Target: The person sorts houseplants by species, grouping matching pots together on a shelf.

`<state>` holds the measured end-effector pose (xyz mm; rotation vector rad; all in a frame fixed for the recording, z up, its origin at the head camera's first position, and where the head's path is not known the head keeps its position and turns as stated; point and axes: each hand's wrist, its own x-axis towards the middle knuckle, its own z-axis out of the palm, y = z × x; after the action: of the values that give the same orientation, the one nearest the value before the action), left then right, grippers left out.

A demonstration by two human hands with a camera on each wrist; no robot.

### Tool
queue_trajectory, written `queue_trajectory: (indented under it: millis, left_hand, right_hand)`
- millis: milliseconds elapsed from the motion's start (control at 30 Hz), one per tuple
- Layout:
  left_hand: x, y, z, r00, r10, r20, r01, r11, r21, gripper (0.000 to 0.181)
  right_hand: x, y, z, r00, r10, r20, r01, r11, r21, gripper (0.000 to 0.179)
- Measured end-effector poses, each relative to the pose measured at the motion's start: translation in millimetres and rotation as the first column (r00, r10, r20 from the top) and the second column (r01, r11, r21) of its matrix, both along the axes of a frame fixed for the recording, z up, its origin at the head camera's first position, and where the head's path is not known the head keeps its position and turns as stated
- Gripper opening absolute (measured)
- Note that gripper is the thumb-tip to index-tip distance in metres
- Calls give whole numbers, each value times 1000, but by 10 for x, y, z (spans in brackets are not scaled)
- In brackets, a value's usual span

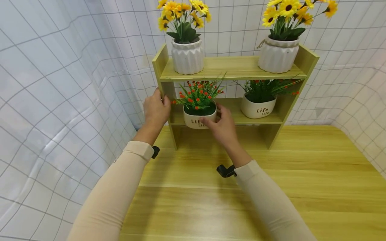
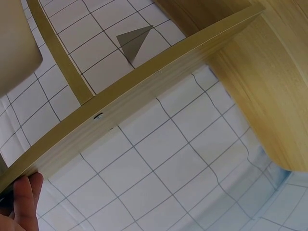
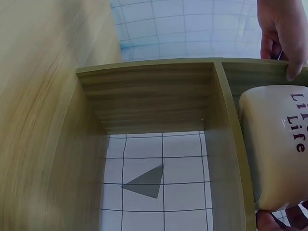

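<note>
My left hand [image 1: 156, 107] grips the left side panel [image 1: 166, 112] of a small wooden shelf, thumb on the inner face. Its fingertips [image 2: 28, 195] show against the panel's outside in the left wrist view. With my right hand [image 1: 224, 129] I hold a white oval flowerpot [image 1: 190, 121] lettered "Life", thumb on its front and fingers round its right side. Red flowers [image 1: 199, 95] with green leaves fill it. The pot [image 3: 276, 144] is upright at the front edge of the middle board; whether it rests on the board, I cannot tell.
A matching Life pot [image 1: 254, 107] stands at the right of the middle board. Two ribbed white pots [image 1: 187, 58] [image 1: 275, 57] with yellow flowers stand on the top board. The shelf stands on a wooden table [image 1: 193, 207], with checked cloth [image 1: 75, 83] around it.
</note>
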<state>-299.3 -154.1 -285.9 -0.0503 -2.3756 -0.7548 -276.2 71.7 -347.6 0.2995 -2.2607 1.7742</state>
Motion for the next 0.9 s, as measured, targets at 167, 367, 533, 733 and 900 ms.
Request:
queue_trajectory:
  millis: [167, 367, 533, 733, 900]
  left_hand:
    - [0, 2, 3, 1000, 12, 16, -12, 1000, -7, 22]
    - [7, 5, 14, 1000, 8, 19, -8, 1000, -9, 23]
    - [16, 19, -3, 1000, 0, 1, 0, 1000, -2, 23]
    - [11, 21, -17, 1000, -16, -18, 16, 1000, 1, 21]
    - [2, 7, -27, 1000, -23, -11, 23, 1000, 15, 22]
  right_hand:
    - [-131, -74, 14, 999, 22, -47, -21, 1000, 12, 75]
    - [-259, -158, 44, 999, 5, -38, -4, 999, 49, 71]
    - [-336, -193, 70, 999, -16, -42, 19, 997, 71, 70]
    - [-412, -186, 114, 1000, -11, -2, 11, 996, 88, 73]
    - [-468, -176, 132, 999, 7, 39, -11, 995, 103, 77]
